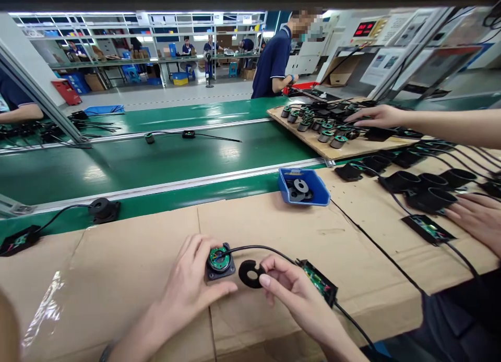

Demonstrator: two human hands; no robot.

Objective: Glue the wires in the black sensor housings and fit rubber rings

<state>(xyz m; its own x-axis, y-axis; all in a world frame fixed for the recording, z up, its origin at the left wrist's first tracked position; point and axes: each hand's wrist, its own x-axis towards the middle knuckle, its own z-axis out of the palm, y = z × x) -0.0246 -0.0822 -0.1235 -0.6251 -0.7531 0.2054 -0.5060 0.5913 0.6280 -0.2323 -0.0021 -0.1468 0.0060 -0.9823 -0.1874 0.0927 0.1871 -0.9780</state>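
Note:
My left hand (188, 289) grips a small black motor housing (219, 262) with a green coil inside, holding it down on the cardboard sheet (136, 257). My right hand (291, 291) pinches a flat black slotted ring (250, 273) just to the right of the housing. A black cable runs from the housing to a green circuit board (319, 282) lying under my right hand's fingers.
A blue bin (303, 187) with black rings sits ahead at the conveyor edge (156, 187). A co-worker's hands (475, 218) rest on black housings (430, 197) at right; a wooden tray (313, 140) holds several coils. Another housing (102, 209) lies at left.

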